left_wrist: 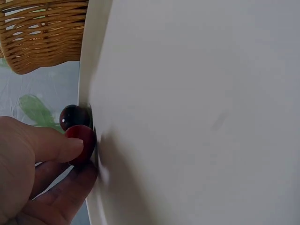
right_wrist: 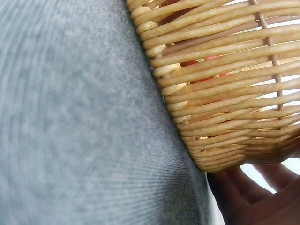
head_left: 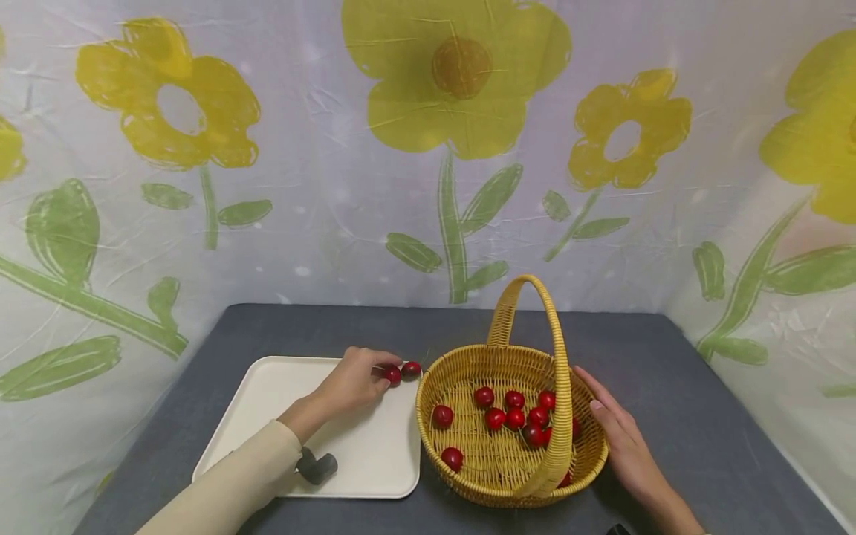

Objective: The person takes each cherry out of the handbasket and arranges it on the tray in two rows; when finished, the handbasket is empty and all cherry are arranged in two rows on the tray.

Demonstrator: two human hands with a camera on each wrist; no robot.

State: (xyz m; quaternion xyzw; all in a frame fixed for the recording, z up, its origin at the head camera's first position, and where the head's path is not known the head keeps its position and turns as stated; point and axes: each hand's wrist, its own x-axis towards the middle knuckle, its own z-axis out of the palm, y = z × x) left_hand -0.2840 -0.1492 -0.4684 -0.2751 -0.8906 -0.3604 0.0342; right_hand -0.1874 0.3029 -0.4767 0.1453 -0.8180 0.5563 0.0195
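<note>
My left hand (head_left: 353,380) pinches a red cherry (left_wrist: 85,137) between thumb and fingers at the far right corner of the white tray (head_left: 374,464). Touching it or very close, a second, darker cherry (left_wrist: 71,116) lies by the tray's rim. To the right of the tray stands a yellow wicker basket (head_left: 461,369) with a tall arched handle. Several cherries (head_left: 515,419) are spread over its floor, some partly behind the handle. My right hand (head_left: 623,440) rests against the basket's right outer side, fingers extended; in the right wrist view it is dark at the lower corner.
A dark grey tabletop (head_left: 321,323) lies under the tray and basket. Behind it hangs a pale curtain (head_left: 301,245) printed with yellow flowers. A black strap piece (head_left: 316,467) on the left wrist hangs over the tray.
</note>
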